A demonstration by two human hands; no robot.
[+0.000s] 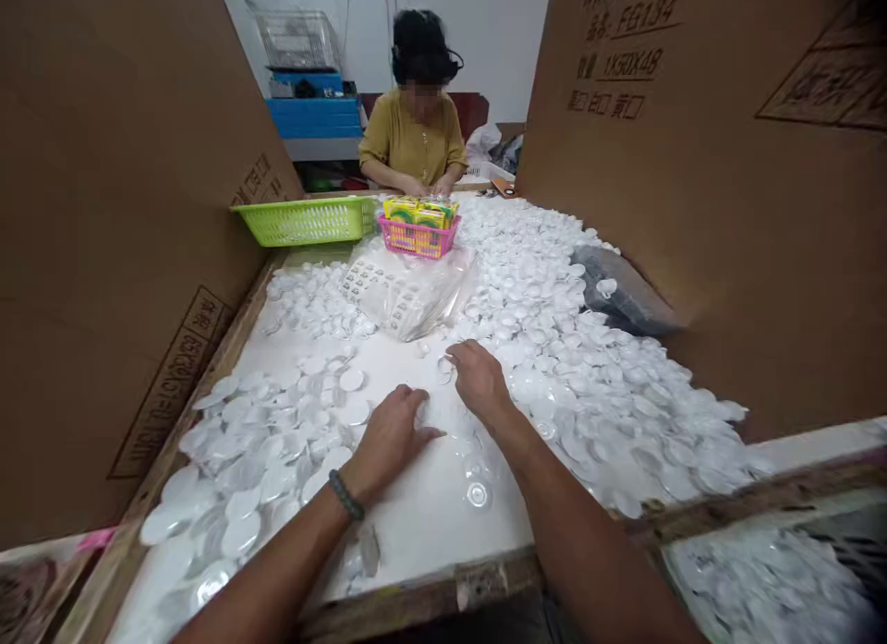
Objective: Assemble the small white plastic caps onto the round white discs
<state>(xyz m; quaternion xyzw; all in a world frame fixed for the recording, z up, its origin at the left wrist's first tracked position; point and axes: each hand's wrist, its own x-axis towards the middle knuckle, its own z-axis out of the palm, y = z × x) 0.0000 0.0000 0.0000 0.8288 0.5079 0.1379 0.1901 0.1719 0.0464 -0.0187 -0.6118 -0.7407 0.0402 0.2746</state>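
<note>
My left hand rests on the white table, fingers curled with the tips at a small clear plastic piece I cannot make out well. It wears a bead bracelet. My right hand lies just right of it, fingers bent down onto a clear round cap. Heaps of white round plastic lids lie to the right, and more lids to the left. A clear cap sits near my right forearm.
A clear plastic bag of parts lies ahead. Behind it stand a pink basket and a green basket. A person in a yellow top works at the far end. Tall cardboard walls flank both sides.
</note>
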